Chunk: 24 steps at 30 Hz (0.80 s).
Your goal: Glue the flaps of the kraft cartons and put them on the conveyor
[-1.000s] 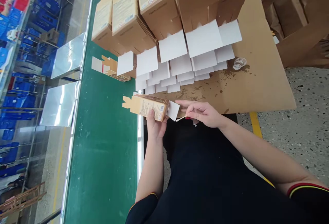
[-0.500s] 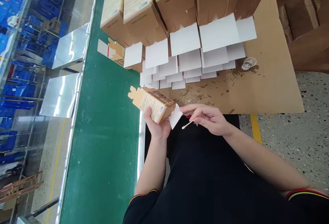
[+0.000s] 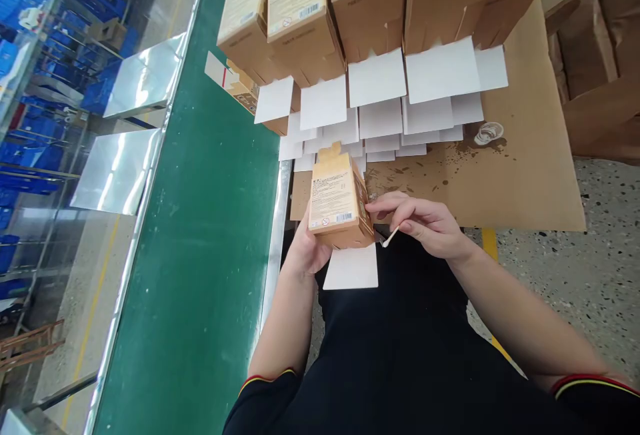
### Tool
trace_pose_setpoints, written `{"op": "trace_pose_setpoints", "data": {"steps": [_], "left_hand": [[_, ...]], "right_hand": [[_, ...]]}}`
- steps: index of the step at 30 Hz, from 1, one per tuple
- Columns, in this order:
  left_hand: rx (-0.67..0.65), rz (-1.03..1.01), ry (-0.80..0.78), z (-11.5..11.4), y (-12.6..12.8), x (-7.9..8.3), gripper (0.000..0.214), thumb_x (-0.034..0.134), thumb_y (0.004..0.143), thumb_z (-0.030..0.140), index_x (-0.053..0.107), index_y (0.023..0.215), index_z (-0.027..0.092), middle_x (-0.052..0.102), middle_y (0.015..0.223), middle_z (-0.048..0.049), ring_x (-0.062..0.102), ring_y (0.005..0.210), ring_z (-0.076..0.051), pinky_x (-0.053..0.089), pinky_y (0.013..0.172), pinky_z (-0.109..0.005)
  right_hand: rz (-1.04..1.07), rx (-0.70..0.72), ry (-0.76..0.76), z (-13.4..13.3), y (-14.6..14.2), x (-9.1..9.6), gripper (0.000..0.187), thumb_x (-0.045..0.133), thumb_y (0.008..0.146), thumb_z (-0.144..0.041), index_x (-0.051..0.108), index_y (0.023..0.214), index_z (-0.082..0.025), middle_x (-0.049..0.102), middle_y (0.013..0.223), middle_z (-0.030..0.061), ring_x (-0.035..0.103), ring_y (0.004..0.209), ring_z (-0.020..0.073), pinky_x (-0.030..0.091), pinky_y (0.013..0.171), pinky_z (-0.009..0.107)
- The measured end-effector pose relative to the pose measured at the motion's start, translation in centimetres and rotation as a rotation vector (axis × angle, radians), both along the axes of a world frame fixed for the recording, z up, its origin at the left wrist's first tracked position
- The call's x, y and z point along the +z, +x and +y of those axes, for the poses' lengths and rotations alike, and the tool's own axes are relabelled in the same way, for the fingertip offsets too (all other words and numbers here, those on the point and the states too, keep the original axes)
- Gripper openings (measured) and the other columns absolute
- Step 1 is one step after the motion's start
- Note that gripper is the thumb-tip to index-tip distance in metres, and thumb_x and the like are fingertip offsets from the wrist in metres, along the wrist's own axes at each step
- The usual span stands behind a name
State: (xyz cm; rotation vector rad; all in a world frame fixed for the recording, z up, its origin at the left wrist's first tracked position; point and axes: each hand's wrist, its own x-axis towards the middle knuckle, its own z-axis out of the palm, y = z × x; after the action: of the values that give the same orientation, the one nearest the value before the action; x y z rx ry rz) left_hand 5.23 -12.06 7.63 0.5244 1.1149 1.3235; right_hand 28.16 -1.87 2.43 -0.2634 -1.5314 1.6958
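My left hand (image 3: 309,248) is closed around the lower left side of a small brown cardboard box (image 3: 334,198). Printed text and a barcode face up on the box, and a white flap (image 3: 351,268) sticks out from its near end. Between the thumb and fingers of my right hand (image 3: 425,225) is a cotton swab (image 3: 391,236), its tip pointing down and left. The right index fingertip is at the box's right side; whether it presses on the box I cannot tell.
Stacked boxes (image 3: 367,5) with white flaps (image 3: 377,85) sticking out stand on a brown cardboard sheet (image 3: 525,188). A small clear dish (image 3: 489,133) sits among dark wet spots. The green belt (image 3: 200,255) with a metal edge runs along my left.
My left hand has turned the box so its flap end points toward me instead of right. My right hand has shifted slightly right with the cotton swab.
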Motion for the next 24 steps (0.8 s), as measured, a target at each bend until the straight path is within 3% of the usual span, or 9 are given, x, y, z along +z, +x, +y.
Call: {"op": "trace_pose_setpoints", "data": {"steps": [2,5,11,18,21,24], "left_hand": [[-0.131,0.088,0.013,-0.3,-0.8,1.1,0.104,0.113,0.055,0.064,0.077,0.145,0.025,0.085,0.134,-0.0154,0.079,0.132,-0.044,0.067,0.108,-0.051],[-0.24,0.199,-0.028,-0.7,-1.8,2.4,0.069,0.111,0.067,0.042,0.083,0.127,0.02,0.088,0.12,-0.013,0.083,0.121,-0.039,0.068,0.106,-0.051],[-0.188,0.34,-0.1,-1.4,-2.3,3.2,0.043,0.105,0.076,0.039,0.085,0.107,0.017,0.088,0.119,-0.015,0.085,0.11,-0.039,0.071,0.092,-0.049],[-0.216,0.152,-0.074,-1.4,-2.0,2.5,0.05,0.105,0.078,0.047,0.083,0.11,0.015,0.088,0.097,-0.0126,0.084,0.082,-0.03,0.069,0.074,-0.039],[-0.195,0.153,-0.057,-1.0,-1.6,1.5,0.059,0.105,0.079,0.05,0.08,0.12,0.018,0.088,0.111,-0.0138,0.086,0.095,-0.03,0.069,0.081,-0.039],[-0.254,0.146,-0.013,-0.8,-1.4,0.8,0.058,0.104,0.082,0.049,0.079,0.124,0.018,0.087,0.122,-0.0155,0.085,0.11,-0.033,0.069,0.092,-0.042]], "right_hand": [[0.035,0.016,-0.029,-0.6,-0.3,-0.1,0.023,0.073,0.115,-0.04,0.084,0.101,-0.026,0.084,0.142,0.0107,0.074,0.137,0.0267,0.066,0.114,0.048],[0.08,0.037,-0.07,-1.1,-0.6,-0.1,0.023,0.072,0.115,-0.04,0.084,0.101,-0.026,0.083,0.146,0.0105,0.073,0.141,0.0262,0.068,0.109,0.045],[0.121,0.057,-0.066,-1.2,-1.0,0.4,0.02,0.07,0.116,-0.034,0.084,0.104,-0.027,0.079,0.154,0.0096,0.069,0.147,0.0252,0.068,0.11,0.043],[0.129,0.067,0.008,-2.3,-0.3,0.9,0.018,0.072,0.115,-0.033,0.084,0.105,-0.025,0.082,0.149,0.0119,0.076,0.133,0.0259,0.065,0.11,0.046],[0.11,0.058,0.088,-2.6,-0.3,1.1,0.018,0.072,0.115,-0.032,0.084,0.104,-0.024,0.084,0.142,0.0135,0.078,0.126,0.0257,0.061,0.114,0.047],[0.135,0.087,0.113,-2.1,-0.2,1.7,0.017,0.071,0.116,-0.03,0.083,0.105,-0.023,0.087,0.134,0.0133,0.079,0.114,0.0236,0.064,0.105,0.043]]}}
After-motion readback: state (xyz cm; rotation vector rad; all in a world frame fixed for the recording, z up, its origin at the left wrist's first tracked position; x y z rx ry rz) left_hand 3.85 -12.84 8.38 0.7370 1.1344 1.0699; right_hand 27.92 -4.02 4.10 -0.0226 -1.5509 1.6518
